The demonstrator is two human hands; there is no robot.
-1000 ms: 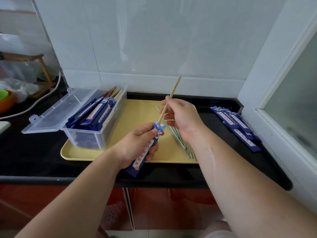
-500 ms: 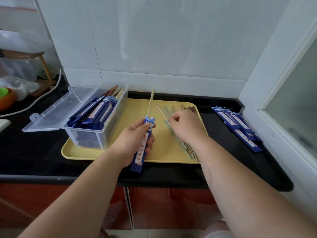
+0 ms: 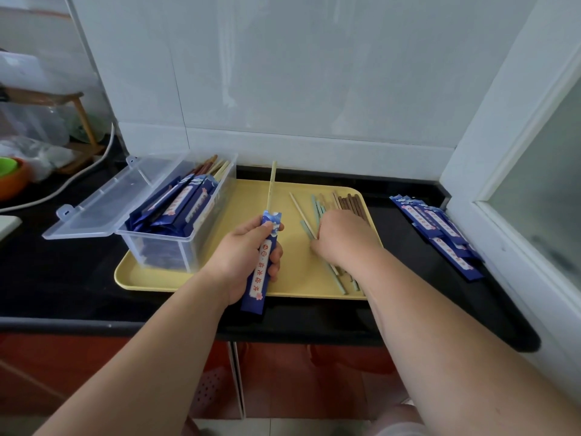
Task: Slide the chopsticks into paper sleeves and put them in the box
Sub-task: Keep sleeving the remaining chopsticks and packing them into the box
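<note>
Head view: two bare forearms reach in from the bottom over the black table, with red cabinet fronts under its near edge. The left hand is curled round a blue paper sleeve, thumb on top near the mouth and fingers wrapped at the side. The sleeve's lower end hangs past the near rim of the yellow tray. One pale chopstick sticks out of the sleeve mouth, tilted away toward the wall, about half of it in. The right hand lies knuckles-up on the loose chopsticks spread on the right half of the tray, fingers bent down onto them; cannot tell if it pinches one. That loose pile is mixed, pale, greenish and brown sticks lying roughly parallel, with their near ends poking out below the wrist. On the left end of the tray sits the clear plastic box, its lid swung open to the left and lying over the table. Inside it are sleeved chopsticks, packed slanting, with bare brown and pale tips showing at the far end. To the right of the tray, apart from it, is a row of empty blue sleeves on the table beside the white window frame. Far left are an orange bowl, a white cable and a wooden rack, with the white tiled wall behind everything.
</note>
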